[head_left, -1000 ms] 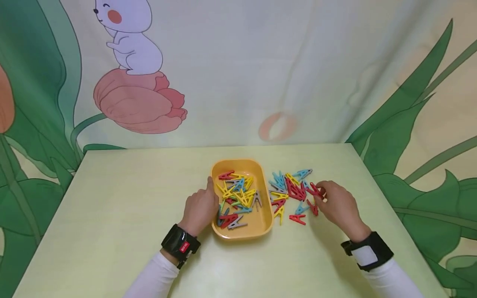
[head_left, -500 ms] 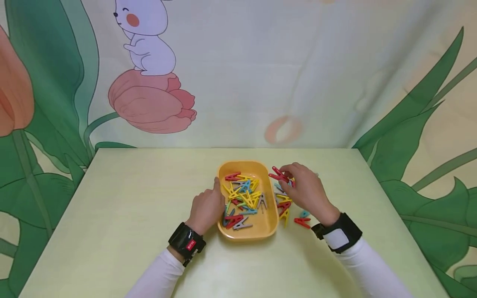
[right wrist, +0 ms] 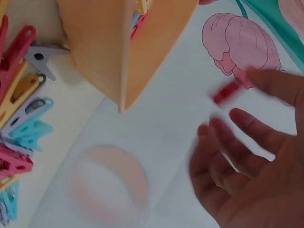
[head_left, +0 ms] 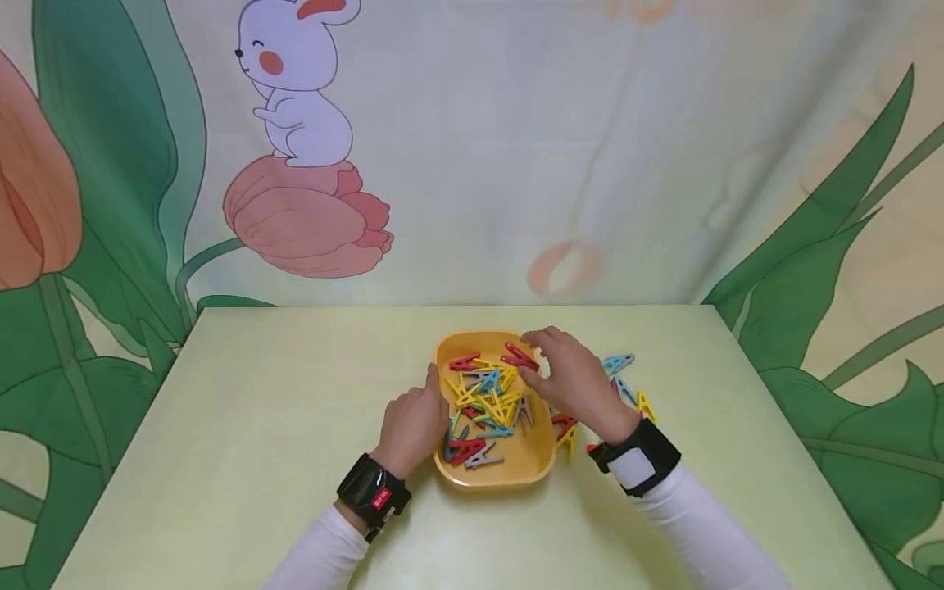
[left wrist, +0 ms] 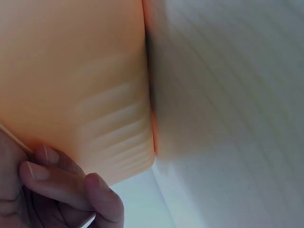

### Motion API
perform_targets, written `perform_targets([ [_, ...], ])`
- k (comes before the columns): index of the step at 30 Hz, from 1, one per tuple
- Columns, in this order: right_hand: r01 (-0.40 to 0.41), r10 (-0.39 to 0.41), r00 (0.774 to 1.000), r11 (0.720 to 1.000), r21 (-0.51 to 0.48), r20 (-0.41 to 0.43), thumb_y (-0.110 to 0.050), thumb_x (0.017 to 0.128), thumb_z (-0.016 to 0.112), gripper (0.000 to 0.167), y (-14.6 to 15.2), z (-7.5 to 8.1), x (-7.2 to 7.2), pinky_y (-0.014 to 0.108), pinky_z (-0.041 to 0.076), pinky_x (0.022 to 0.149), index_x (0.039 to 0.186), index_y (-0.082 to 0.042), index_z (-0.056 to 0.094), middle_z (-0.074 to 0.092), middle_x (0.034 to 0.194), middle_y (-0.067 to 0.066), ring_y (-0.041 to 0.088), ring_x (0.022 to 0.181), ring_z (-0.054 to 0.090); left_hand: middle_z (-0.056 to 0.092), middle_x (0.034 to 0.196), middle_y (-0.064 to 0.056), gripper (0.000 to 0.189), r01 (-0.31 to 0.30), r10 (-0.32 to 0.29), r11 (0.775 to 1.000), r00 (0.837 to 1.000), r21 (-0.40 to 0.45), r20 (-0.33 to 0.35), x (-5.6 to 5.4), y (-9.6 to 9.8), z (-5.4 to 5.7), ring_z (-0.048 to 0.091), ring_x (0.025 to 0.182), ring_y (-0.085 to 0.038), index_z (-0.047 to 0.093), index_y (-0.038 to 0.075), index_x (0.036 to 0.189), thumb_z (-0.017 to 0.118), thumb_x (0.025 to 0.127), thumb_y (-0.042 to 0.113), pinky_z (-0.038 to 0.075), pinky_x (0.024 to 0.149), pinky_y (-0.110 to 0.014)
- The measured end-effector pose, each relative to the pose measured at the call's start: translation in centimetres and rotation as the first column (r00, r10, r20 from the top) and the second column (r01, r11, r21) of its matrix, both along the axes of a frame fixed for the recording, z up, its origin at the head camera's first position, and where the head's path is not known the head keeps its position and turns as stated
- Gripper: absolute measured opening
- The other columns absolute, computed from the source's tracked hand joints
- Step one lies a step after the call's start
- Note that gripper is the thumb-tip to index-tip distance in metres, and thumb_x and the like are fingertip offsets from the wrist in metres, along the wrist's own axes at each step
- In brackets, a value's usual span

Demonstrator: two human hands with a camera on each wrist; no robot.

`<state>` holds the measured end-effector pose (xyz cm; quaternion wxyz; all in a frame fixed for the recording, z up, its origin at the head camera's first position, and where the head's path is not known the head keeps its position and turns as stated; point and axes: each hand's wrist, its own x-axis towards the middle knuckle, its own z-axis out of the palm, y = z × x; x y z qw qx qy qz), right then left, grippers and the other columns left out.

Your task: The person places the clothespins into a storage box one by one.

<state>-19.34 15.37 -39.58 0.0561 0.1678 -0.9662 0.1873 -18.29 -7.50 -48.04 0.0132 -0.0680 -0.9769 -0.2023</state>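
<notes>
A yellow-orange plastic tray holds several small clothespins in red, yellow, blue, green and grey. At its left side my left hand grips the rim; in the left wrist view the curled fingers lie against the outer wall. Over the tray's far right corner is my right hand, thumb and fingers spread apart. A red clothespin is at its fingertips, above the tray. Motion blurs this red clothespin in the right wrist view, where it appears beside the thumb tip, clear of the other fingers.
To the right of the tray, more loose clothespins lie on the pale table, partly hidden by the right hand and wrist. A printed curtain with a rabbit and flowers hangs behind the table's far edge.
My right hand has carried the red clothespin left from the loose pile to over the tray, and its fingers have spread. The left hand has stayed at the tray's rim.
</notes>
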Motion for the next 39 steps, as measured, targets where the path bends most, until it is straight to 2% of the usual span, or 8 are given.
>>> perform_targets([
  [3,-0.051,0.051,0.999,0.998,-0.02,0.011,-0.039,0.085,0.075,0.072,0.6,-0.3,0.0,0.052,0.049,0.096,0.147,-0.019,0.044,0.033,0.155,0.01,0.033,0.134,0.044,0.052,0.057,-0.004,0.058,0.006,-0.005,1.0,1.0,0.004,-0.018,0.0,0.1,-0.1,0.049,0.049,-0.019,0.035,-0.006,0.148,0.052,0.098,0.018,0.032,0.044,-0.03],
  [5,-0.066,0.066,0.998,0.997,-0.028,0.007,-0.042,0.084,0.076,0.081,1.3,-0.3,0.0,0.058,0.043,0.102,0.151,-0.022,0.037,0.02,0.162,0.009,0.035,0.142,0.033,0.052,0.057,-0.004,0.058,0.011,-0.01,1.0,0.999,0.006,-0.03,0.0,0.1,0.0,0.049,0.049,-0.019,0.036,-0.006,0.148,0.052,0.097,0.018,0.032,0.044,-0.031],
  [9,-0.042,0.043,0.999,0.999,-0.012,0.006,-0.045,0.083,0.075,0.085,3.5,0.0,0.0,0.066,0.032,0.108,0.154,-0.023,0.033,0.016,0.164,0.008,0.037,0.147,0.025,0.052,0.056,-0.004,0.058,0.014,-0.014,1.0,0.999,-0.002,-0.029,0.0,0.0,0.1,0.05,0.049,-0.019,0.035,-0.007,0.148,0.051,0.097,0.018,0.033,0.043,-0.031],
  [17,0.098,-0.106,0.986,0.993,0.065,0.129,-0.042,0.085,0.074,0.086,9.4,-1.5,0.8,0.071,0.03,0.105,0.155,-0.018,0.03,0.017,0.163,0.015,0.043,0.146,0.024,0.052,0.057,-0.005,0.06,0.018,-0.018,1.0,1.0,-0.022,-0.022,0.2,0.1,0.0,0.049,0.048,-0.019,0.034,-0.007,0.148,0.052,0.097,0.018,0.033,0.042,-0.031],
  [23,0.151,-0.171,0.971,0.98,0.128,0.17,-0.033,0.086,0.073,0.076,13.1,-3.5,2.2,0.069,0.038,0.099,0.149,-0.009,0.038,0.033,0.153,0.024,0.048,0.136,0.037,0.052,0.057,-0.004,0.061,0.014,-0.014,1.0,1.0,-0.026,-0.004,0.3,0.1,0.1,0.05,0.049,-0.019,0.033,-0.006,0.149,0.052,0.097,0.019,0.034,0.043,-0.031],
  [30,0.137,-0.185,0.96,0.965,0.225,0.208,-0.037,0.081,0.078,0.068,15.3,-6.4,3.8,0.061,0.052,0.084,0.137,-0.006,0.055,0.053,0.135,0.023,0.043,0.118,0.054,0.057,0.061,-0.007,0.059,-0.001,0.001,1.0,1.0,-0.018,0.007,0.4,-0.1,0.0,0.051,0.051,-0.02,0.033,-0.005,0.149,0.051,0.098,0.019,0.034,0.044,-0.031],
  [34,0.184,-0.24,0.944,0.952,0.244,0.225,-0.037,0.081,0.078,0.058,15.8,-7.7,4.2,0.051,0.055,0.071,0.127,-0.005,0.062,0.061,0.118,0.02,0.035,0.098,0.062,0.056,0.06,-0.007,0.059,0.007,-0.007,1.0,1.0,-0.012,0.0,0.4,0.0,0.2,0.052,0.05,-0.02,0.033,-0.006,0.149,0.05,0.098,0.019,0.034,0.044,-0.031],
  [39,0.221,-0.284,0.919,0.946,0.237,0.275,-0.03,0.085,0.074,0.043,15.8,-8.6,4.5,0.035,0.048,0.06,0.121,-0.008,0.065,0.065,0.097,0.01,0.021,0.077,0.058,0.053,0.058,-0.006,0.059,0.011,-0.011,1.0,1.0,-0.009,0.008,0.3,0.1,0.3,0.051,0.05,-0.02,0.033,-0.006,0.149,0.049,0.098,0.019,0.034,0.044,-0.031],
])
